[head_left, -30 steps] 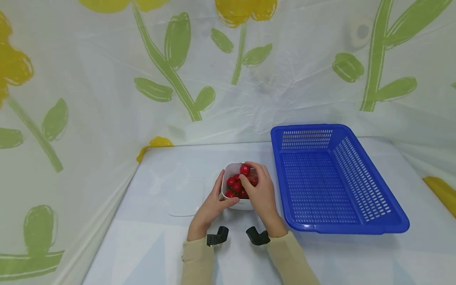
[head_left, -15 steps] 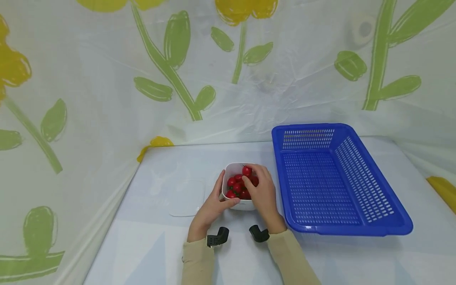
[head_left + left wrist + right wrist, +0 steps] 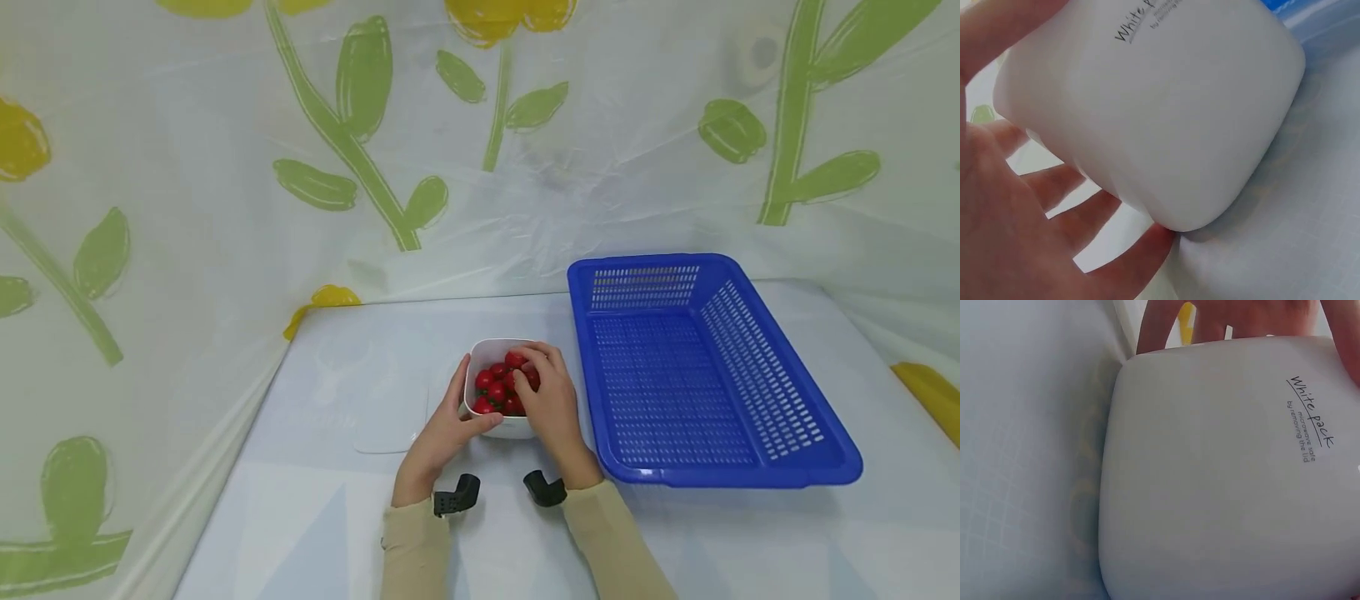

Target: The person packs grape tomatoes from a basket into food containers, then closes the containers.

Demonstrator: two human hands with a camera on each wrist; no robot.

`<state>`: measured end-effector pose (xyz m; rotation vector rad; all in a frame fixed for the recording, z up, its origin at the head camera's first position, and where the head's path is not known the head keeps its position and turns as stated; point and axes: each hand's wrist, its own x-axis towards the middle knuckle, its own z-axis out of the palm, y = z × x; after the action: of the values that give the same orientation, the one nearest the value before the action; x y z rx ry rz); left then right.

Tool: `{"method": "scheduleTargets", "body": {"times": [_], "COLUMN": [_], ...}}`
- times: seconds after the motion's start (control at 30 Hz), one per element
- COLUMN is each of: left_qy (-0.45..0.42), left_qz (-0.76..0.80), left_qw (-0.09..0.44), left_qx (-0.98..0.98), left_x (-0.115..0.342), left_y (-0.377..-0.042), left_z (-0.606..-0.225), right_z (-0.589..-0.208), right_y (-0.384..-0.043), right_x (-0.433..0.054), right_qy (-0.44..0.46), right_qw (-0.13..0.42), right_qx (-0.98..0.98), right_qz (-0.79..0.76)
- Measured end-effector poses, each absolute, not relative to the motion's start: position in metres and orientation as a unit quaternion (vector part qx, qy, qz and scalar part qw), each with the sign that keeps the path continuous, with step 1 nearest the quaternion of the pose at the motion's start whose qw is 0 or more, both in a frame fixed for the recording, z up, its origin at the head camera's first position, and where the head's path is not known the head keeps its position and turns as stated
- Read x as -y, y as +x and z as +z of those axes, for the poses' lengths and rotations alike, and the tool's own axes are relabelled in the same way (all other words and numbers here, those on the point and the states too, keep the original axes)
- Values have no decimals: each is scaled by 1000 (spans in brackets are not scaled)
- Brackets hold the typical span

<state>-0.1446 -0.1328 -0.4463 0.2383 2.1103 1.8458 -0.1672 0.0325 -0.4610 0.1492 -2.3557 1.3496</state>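
Observation:
A white plastic food container [image 3: 512,428] holds several red cherry tomatoes [image 3: 496,390]. My left hand [image 3: 444,435] grips its left side: the thumb lies along the front near the rim, and the fingers spread against the side wall in the left wrist view. Over the container's right rim, my right hand [image 3: 553,402] pinches one cherry tomato [image 3: 514,359] between thumb and fingertips, just above the others. The right wrist view shows the container's front wall [image 3: 1210,462] with printed lettering, and left-hand fingers [image 3: 1260,317] behind it; the right hand is not clearly seen there.
A large blue perforated basket [image 3: 750,477] stands right of the container. Left of it, a clear flat lid [image 3: 390,417] lies on the white table [image 3: 300,508]. A flower-printed curtain [image 3: 225,208] hangs behind and to the left.
My right hand has brought the pinched tomato slightly lower, towards the others in the container. The left hand keeps its grip. The head view has shifted a little.

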Motion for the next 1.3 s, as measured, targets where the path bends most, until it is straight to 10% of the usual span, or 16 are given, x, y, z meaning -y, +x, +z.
{"method": "scheduleTargets", "body": {"times": [0.47,0.8,1.3], "left_qy": [68,-44,-155], "left_qz": [622,573,496], "left_qw": [168,39,34], "left_qx": [-762,-817,-853], "left_x": [144,195,241], "left_y": [-138,-145,-138], "left_z": [-431,-438,-445], "right_z": [-440,-407,-457], "right_y": [-151,-121,-114], "right_x": [-20,10,53], "right_qy": [102,186,161], "right_qw": [249,114,-99], "right_qx": [815,768,754], "right_qz": [513,602,629]}}
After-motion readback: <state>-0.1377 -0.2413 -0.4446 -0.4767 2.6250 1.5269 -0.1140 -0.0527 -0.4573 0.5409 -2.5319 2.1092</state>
